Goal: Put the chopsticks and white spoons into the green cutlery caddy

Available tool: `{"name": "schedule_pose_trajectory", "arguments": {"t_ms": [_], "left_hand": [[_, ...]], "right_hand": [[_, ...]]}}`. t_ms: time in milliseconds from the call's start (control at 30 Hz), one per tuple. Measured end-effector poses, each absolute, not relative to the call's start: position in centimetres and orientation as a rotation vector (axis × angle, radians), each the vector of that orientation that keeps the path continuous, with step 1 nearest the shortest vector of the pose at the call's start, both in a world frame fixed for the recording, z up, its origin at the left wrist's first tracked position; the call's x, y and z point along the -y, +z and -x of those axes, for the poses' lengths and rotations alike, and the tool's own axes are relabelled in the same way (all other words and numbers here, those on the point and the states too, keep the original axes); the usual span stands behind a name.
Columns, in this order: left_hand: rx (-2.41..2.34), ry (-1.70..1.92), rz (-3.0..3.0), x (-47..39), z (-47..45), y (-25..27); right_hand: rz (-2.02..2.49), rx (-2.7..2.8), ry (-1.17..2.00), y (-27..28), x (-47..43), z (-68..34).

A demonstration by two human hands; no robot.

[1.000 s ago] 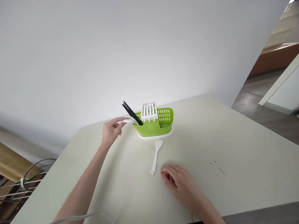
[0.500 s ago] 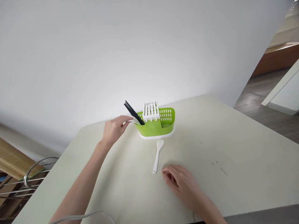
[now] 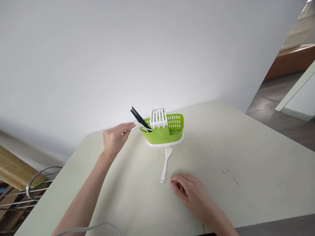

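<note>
At the back of the table stands a green cutlery basket (image 3: pixel 159 137) with a white slotted divider and a white base. Black chopsticks (image 3: pixel 139 116) lean out of its left compartment. My left hand (image 3: pixel 116 137) pinches a white spoon (image 3: pixel 138 126) by its outer end, and the other end reaches into that same compartment. In front of the basket lies a second white spoon (image 3: pixel 165 164), its bowl towards the base. My right hand (image 3: pixel 188 193) rests on the table just right of this spoon's handle, fingers curled and holding nothing visible.
The pale table (image 3: pixel 233 157) has a few dark marks at the right. A plain wall (image 3: pixel 157 59) rises close behind the basket. A metal rack (image 3: pixel 31 190) stands off the left edge, and a grey cable (image 3: pixel 98 225) crosses near my left forearm.
My left hand has drawn back slightly to the left, so more of the white spoon shows over the basket's rim. My right hand and the spoon on the table have stayed put.
</note>
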State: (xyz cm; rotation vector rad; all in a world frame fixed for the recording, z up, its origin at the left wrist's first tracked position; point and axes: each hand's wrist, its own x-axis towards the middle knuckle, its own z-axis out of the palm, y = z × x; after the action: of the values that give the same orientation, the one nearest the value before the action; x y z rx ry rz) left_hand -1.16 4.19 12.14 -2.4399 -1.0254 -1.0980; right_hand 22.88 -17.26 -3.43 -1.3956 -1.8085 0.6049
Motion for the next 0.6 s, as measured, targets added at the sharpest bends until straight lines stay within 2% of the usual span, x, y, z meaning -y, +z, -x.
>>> {"name": "schedule_pose_trajectory", "arguments": {"t_ms": [600], "left_hand": [[0.910,-0.995,2.347,-4.7,0.1,8.6]], "right_hand": [[1.389,1.799,0.603,-3.6,17.4,-22.9]]}}
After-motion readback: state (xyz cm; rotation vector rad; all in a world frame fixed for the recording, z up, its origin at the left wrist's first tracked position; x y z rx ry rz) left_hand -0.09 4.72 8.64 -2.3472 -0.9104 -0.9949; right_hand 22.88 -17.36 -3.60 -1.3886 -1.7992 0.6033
